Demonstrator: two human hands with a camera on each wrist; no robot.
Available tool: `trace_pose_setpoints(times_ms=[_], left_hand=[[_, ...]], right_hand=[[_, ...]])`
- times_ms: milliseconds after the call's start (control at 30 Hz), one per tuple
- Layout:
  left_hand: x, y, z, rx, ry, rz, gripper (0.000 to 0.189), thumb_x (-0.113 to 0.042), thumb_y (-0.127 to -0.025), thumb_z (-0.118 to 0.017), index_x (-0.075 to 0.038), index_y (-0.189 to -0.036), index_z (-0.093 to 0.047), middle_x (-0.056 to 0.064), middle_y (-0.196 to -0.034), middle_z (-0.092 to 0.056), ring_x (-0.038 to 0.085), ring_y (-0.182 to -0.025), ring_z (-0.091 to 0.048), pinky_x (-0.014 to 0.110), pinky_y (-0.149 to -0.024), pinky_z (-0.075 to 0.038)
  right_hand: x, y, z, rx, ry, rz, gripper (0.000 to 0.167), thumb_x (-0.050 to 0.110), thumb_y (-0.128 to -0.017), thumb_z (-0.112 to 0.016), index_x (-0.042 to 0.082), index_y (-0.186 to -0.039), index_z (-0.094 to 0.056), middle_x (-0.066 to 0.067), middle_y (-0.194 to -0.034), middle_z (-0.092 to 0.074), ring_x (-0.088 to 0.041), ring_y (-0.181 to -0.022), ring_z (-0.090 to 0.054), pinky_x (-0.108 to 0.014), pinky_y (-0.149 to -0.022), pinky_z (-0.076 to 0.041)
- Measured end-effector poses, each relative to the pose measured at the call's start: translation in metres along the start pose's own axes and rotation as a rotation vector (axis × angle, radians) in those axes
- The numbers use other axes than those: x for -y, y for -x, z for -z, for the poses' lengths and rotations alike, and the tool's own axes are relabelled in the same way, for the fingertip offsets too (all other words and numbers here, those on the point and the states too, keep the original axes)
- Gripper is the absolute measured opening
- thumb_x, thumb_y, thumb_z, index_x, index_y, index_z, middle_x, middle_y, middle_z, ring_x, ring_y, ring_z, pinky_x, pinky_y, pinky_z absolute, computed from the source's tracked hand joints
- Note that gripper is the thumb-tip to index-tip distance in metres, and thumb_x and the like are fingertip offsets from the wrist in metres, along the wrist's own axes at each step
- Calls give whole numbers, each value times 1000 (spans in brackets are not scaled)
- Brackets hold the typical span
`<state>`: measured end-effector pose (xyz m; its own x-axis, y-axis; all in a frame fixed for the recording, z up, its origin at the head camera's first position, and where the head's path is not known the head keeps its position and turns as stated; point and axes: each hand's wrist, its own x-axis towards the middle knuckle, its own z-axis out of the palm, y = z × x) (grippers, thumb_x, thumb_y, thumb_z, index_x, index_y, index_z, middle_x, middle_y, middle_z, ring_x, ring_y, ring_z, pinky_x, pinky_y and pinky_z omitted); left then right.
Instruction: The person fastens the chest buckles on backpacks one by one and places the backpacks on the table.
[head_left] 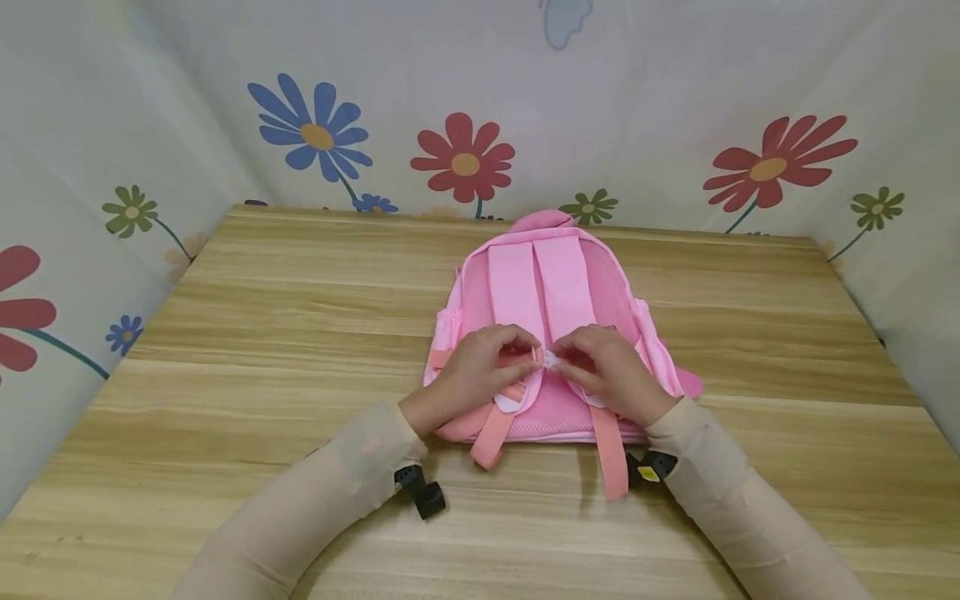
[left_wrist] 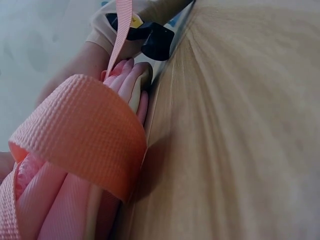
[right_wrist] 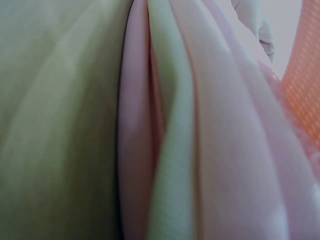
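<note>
A pink child's backpack (head_left: 566, 417) lies on the table with its strap side up, top handle (head_left: 542, 220) toward the wall. Between its two shoulder straps (head_left: 566, 275) is a small white buckle (head_left: 551, 359) on the chest strap. My left hand (head_left: 476, 362) pinches the buckle's left side by the orange webbing, thumb against fingertips. From the right, my right hand (head_left: 611, 371) pinches the other side, so both sets of fingertips meet at the middle. Orange webbing (left_wrist: 85, 130) loops close in the left wrist view. Only pink side folds (right_wrist: 230, 130) and orange webbing show in the right wrist view, its hand hidden.
Two orange strap tails (head_left: 611, 458) hang over the bag's near edge onto the wooden table (head_left: 300, 317). Black wrist cameras (head_left: 427, 497) sit under both sleeves. A flower-printed curtain (head_left: 637, 92) encloses the table's back and sides.
</note>
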<state>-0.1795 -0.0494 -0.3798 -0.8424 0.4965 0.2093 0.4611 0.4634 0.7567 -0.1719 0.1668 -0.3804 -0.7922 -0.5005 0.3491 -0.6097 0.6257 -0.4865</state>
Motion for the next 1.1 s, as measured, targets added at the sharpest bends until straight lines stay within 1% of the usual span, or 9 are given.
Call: trace_pose_setpoints(times_ms=[167, 500, 633, 767, 933, 1100], left_hand=[[-1, 0, -1, 14, -7, 17, 22, -14, -87, -69, -10, -109, -68, 3, -105, -70, 15, -101, -62, 34, -94, -50], [0, 0, -3, 37, -30, 18, 23, -16, -88, -69, -10, -110, -69, 3, -107, -70, 15, -102, -63, 33, -93, -50], [0, 1, -2, 37, -36, 15, 23, -17, -88, -69, -10, -110, -69, 3, -107, -70, 15, -101, -62, 34, -93, -50], [1, 0, -1, 40, -45, -10, 22, -16, -88, -69, -9, -109, -68, 3, -106, -69, 14, -98, -60, 33, -91, -50], [1, -3, 1, 37, -84, -75, 21, -15, -89, -67, -7, -108, -67, 5, -104, -68, 15, -93, -58, 31, -88, -50], [1, -4, 4, 30, -164, -133, 23, -17, -89, -68, -8, -110, -66, 4, -106, -69, 15, -97, -60, 31, -89, -50]], right_hand=[[0, 1, 0, 3, 3, 15, 21, 11, -81, -74, 6, -101, -69, -6, -96, -71, -20, -91, -63, -36, -82, -39], [1, 2, -4, -15, -16, 56, 20, 11, -81, -75, 5, -99, -69, -7, -94, -71, -21, -90, -63, -34, -82, -38], [2, 1, -5, -12, -15, 47, 21, 13, -81, -75, 5, -100, -68, -6, -95, -71, -20, -91, -63, -34, -82, -38], [2, 0, -5, -7, -11, 30, 22, 15, -82, -75, 6, -101, -69, -5, -96, -71, -20, -93, -63, -36, -84, -40], [2, -3, -3, 1, -4, 35, 22, 14, -83, -74, 5, -102, -69, -6, -99, -71, -21, -97, -64, -39, -89, -46], [5, -5, 2, 23, 30, 45, 23, 15, -84, -72, 5, -105, -68, -8, -102, -70, -23, -100, -63, -40, -92, -49]])
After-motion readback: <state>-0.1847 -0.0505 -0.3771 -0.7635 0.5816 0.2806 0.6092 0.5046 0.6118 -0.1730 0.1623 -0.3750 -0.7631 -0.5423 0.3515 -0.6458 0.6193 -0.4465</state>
